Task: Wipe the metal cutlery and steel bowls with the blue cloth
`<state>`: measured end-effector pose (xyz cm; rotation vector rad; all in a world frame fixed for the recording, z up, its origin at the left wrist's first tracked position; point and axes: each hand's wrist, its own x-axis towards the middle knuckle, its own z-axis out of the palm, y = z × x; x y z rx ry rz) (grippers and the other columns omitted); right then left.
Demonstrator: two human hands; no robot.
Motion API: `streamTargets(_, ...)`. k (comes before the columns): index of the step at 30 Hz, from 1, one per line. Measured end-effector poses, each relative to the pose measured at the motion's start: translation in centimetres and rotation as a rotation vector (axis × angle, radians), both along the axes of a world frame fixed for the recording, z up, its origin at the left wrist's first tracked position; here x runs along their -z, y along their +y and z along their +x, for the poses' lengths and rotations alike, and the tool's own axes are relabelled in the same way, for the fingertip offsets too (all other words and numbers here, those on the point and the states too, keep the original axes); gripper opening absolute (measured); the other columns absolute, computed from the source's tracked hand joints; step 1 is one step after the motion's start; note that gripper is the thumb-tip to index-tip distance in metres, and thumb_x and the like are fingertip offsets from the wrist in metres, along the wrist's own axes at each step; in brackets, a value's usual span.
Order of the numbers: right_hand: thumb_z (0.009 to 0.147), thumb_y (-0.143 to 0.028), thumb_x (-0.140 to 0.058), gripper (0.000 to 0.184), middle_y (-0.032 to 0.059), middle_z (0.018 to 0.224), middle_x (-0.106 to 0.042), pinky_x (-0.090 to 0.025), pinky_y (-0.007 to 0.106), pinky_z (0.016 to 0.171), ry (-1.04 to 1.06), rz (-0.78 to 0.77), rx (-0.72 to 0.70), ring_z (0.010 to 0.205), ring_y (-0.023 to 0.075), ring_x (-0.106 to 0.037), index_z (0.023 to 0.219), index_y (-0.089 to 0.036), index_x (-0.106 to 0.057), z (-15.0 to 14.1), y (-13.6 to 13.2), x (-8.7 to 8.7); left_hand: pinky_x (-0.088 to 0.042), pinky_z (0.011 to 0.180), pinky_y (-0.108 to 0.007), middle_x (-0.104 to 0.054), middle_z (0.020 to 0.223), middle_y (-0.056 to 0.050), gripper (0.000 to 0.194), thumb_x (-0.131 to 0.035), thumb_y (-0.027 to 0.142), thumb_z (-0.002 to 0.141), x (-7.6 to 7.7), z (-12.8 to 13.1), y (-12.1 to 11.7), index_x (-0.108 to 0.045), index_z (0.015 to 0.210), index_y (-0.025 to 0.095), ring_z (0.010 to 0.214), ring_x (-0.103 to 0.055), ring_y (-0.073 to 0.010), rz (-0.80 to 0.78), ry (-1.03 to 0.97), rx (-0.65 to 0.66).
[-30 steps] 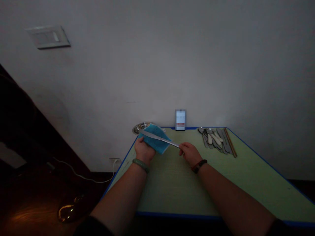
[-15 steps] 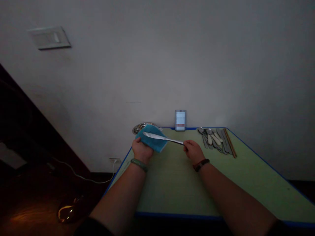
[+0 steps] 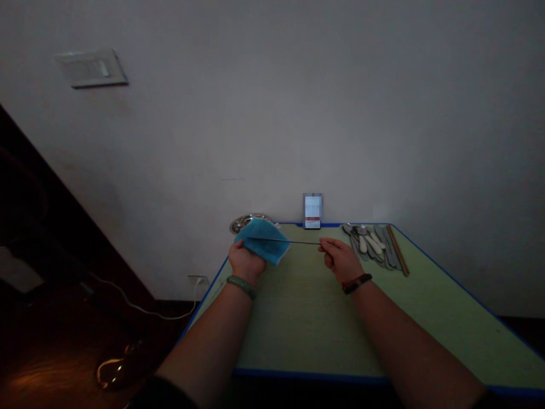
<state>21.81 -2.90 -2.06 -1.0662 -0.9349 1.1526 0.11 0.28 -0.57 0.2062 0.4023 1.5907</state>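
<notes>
My left hand (image 3: 244,262) is closed on a blue cloth (image 3: 263,241) above the far left corner of the green table (image 3: 306,318). My right hand (image 3: 339,258) pinches the handle end of a long metal table knife (image 3: 284,241). The knife lies nearly level across the cloth, its blade now seen edge-on as a thin line. Both hands are raised a little over the tabletop.
A row of several spoons, knives and chopsticks (image 3: 377,244) lies at the table's far right. A small phone-like device (image 3: 312,211) leans on the wall. A metal dish (image 3: 249,221) sits at the far left corner behind the cloth. A cable (image 3: 140,307) runs along the dark floor at left.
My right hand has moved right and turned the knife, so the blade went from flat and slanted to level and edge-on. The left hand stays on the cloth.
</notes>
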Motion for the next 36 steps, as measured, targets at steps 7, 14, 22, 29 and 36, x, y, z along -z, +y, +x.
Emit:
streamTargets(7,0.057,-0.027,-0.063,0.035,-0.0061,0.044,-0.044,-0.023,0.023,0.043,-0.293,-0.082,-0.022,0.041,0.0069,-0.034,0.088,-0.01,-0.066,0.5,-0.1,-0.8,-0.035,0.1,-0.054,-0.059,0.122,-0.018,0.055,-0.036,0.03,0.076,0.0,0.0,0.2,-0.055,0.121,0.007,0.117,-0.052,-0.0335,-0.042,0.034,-0.013)
streamTargets(14,0.062,-0.022,-0.059,0.031,-0.0066,0.045,-0.044,-0.018,0.022,0.041,-0.536,-0.202,-0.227,0.039,0.0053,-0.03,0.09,-0.014,-0.068,1.7,0.7,0.0,-0.035,0.101,-0.052,-0.06,0.121,-0.016,0.052,-0.037,0.03,0.076,-0.2,-0.1,0.0,-0.056,0.119,0.01,0.117,-0.052,-0.0326,-0.028,0.029,-0.024)
streamTargets(22,0.062,-0.031,-0.062,0.016,-0.0046,0.05,-0.051,-0.013,0.023,0.039,-0.56,-0.264,-0.418,0.037,0.0043,-0.026,0.068,-0.016,-0.061,5.4,-0.7,0.7,-0.035,0.1,-0.055,-0.058,0.124,-0.014,0.05,-0.037,0.03,0.076,0.0,0.0,0.0,-0.055,0.12,0.013,0.118,-0.051,-0.0333,-0.034,0.028,-0.006)
streamTargets(29,0.061,-0.03,-0.065,0.02,-0.001,0.063,-0.061,-0.011,0.022,0.036,-0.426,-0.287,-0.357,0.036,0.0027,-0.027,0.073,-0.016,-0.061,8.4,-1.3,0.7,-0.033,0.101,-0.055,-0.055,0.127,-0.019,0.058,-0.037,0.031,0.077,-0.3,0.1,-0.4,-0.05,0.127,0.007,0.12,-0.049,-0.0353,-0.036,0.011,-0.007)
streamTargets(36,0.063,-0.024,-0.066,0.018,-0.0013,0.063,-0.058,-0.012,0.02,0.034,-0.29,-0.357,-0.155,0.033,0.0023,-0.026,0.078,-0.016,-0.058,12.1,-1.1,0.8,-0.034,0.101,-0.054,-0.057,0.126,-0.018,0.055,-0.038,0.029,0.077,-0.1,-0.2,-0.1,-0.052,0.125,0.008,0.12,-0.05,-0.034,-0.056,0.049,-0.018)
